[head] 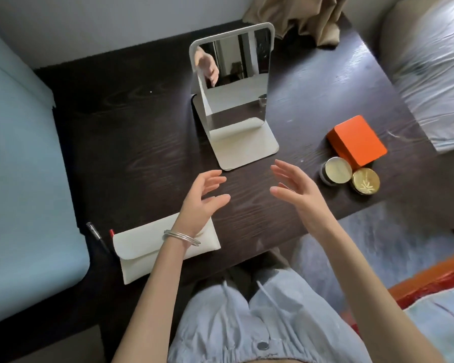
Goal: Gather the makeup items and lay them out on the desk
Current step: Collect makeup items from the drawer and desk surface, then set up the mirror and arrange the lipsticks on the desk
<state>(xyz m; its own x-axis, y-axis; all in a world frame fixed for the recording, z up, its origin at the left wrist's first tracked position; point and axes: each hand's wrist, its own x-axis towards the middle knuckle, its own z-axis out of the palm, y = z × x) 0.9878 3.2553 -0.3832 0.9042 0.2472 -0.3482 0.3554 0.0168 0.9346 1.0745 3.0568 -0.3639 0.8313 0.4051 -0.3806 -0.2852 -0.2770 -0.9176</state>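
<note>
Hands hover over the dark wooden surface (147,142) just in front of the standing mirror (233,82): the left hand (203,199) and right hand (295,188) face each other, palms inward, fingers spread and relaxed, holding nothing. The makeup items lie apart. A cream pouch (152,247) sits at the near left edge under the left wrist, with a dark pen-like stick (97,235) and a red-tipped one (111,232) just beside it. To the right, an orange box (357,140) touches two round compacts, one pale-lidded (336,170), one gold (365,180). The pouch looks soft and light, probably best pinched along its flap edge or lifted flat from beneath. The compacts seem rigid with glossy, likely slippery lids, so a grip around the rim would suit. The box looks stiff and easy to clasp by its long sides. The gold lid bears an embossed branching motif; no readable writing shows anywhere.
</note>
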